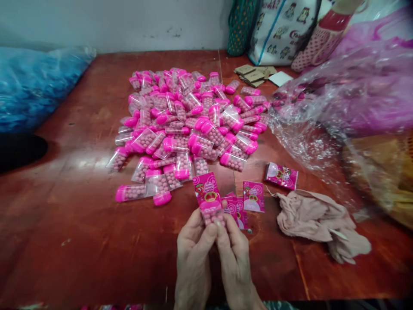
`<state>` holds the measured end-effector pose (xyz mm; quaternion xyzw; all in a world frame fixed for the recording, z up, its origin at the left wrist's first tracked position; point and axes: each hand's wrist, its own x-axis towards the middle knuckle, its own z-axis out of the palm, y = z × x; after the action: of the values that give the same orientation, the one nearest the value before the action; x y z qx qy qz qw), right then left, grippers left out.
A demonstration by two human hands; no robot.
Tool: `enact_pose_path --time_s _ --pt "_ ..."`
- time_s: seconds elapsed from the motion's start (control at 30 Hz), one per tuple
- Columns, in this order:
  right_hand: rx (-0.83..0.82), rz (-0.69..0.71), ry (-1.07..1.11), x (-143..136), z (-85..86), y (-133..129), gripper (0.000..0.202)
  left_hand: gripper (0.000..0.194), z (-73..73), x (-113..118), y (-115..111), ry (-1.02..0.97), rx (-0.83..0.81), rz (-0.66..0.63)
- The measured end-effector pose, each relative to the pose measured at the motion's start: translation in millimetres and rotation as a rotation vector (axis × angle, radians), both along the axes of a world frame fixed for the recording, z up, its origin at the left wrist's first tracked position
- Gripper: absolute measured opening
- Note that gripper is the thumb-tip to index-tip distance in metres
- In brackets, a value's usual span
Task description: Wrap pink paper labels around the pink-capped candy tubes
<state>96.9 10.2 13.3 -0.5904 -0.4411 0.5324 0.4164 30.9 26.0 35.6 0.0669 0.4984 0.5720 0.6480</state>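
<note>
Between my left hand (195, 241) and my right hand (234, 243) is a small clear candy box (211, 214) of pink balls. Both thumbs press on its near end, and the fingers wrap its sides. A printed pink label card (206, 189) covers its far part; whether it is stuck down I cannot tell. Just right of my hands lie loose label cards (238, 209), with a single card (254, 196) beside them. Beyond my hands spreads a big heap of similar candy boxes (190, 116) with bright pink caps.
At right are a stack of cards (282, 175), a crumpled beige cloth (316, 217) and a clear plastic bag (309, 112). Brown cardboard pieces (254, 75) and a printed white bag (284, 32) are at the back. A blue-filled bag (38, 86) lies left on the red-brown table (80, 241).
</note>
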Motion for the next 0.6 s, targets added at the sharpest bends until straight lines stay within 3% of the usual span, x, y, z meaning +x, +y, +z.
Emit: enact_pose_path --time_s 0.1,0.23,0.4,0.6 --pt "0.079 0.035 -0.109 10 -1.2 4 0.026 0.018 -1.9 -4 0 0.084 0.024 0.032" --pt "0.254 -0.063 -0.233 21 11.7 20 0.018 0.031 1.8 -3 -3 0.208 0.068 0.078" --pt "0.074 0.025 0.064 16 24.8 30 0.02 0.04 12.3 8 -10 0.248 0.07 0.088" --pt "0.018 -0.174 0.114 2 8.0 0 0.021 0.043 14.8 13 -18 0.312 0.028 0.132"
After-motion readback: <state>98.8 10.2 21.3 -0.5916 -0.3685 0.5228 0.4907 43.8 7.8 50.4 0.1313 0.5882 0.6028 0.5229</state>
